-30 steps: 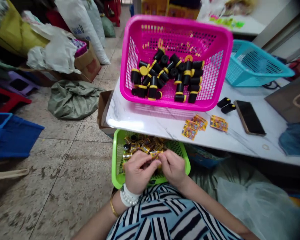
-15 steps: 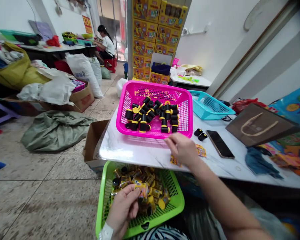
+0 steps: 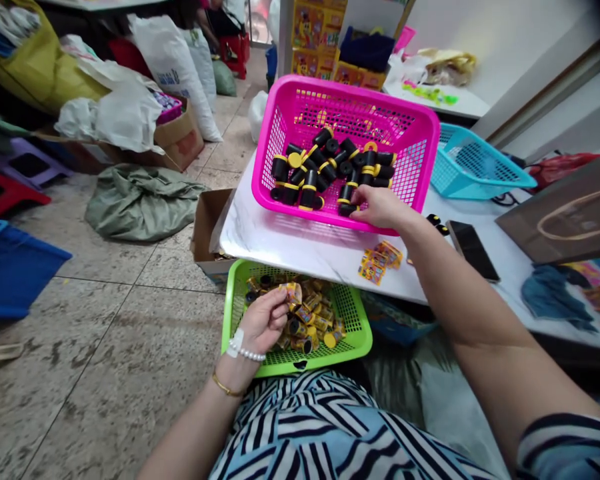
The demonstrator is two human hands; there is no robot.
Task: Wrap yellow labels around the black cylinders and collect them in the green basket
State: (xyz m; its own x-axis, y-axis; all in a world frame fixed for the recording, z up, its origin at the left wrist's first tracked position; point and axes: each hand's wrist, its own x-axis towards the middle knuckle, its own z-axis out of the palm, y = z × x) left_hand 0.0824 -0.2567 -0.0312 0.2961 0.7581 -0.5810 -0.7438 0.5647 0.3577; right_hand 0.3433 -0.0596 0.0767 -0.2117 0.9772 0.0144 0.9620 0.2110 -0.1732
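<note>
My left hand (image 3: 263,322) hovers over the green basket (image 3: 240,353) on my lap, its fingers pinched on a small yellow printed label (image 3: 293,292). The basket holds several labelled little cylinders (image 3: 307,319). My right hand (image 3: 380,206) reaches into the pink basket (image 3: 420,180) on the white table, fingers closed on one black-and-yellow cylinder (image 3: 349,209) at the near edge of the pile (image 3: 330,167). A few loose yellow labels (image 3: 379,260) lie on the table (image 3: 290,240) just below that hand.
A turquoise basket (image 3: 473,167), a phone (image 3: 471,249), a brown paper bag (image 3: 570,213) and a blue cloth (image 3: 555,297) are on the table's right side. A cardboard box (image 3: 205,223), sacks, a green bag (image 3: 140,200) and blue bin (image 3: 10,267) crowd the floor at left.
My right hand left the labels on the table and went up into the pink basket. My left hand stayed over the green basket with the label. The view tilted down.
</note>
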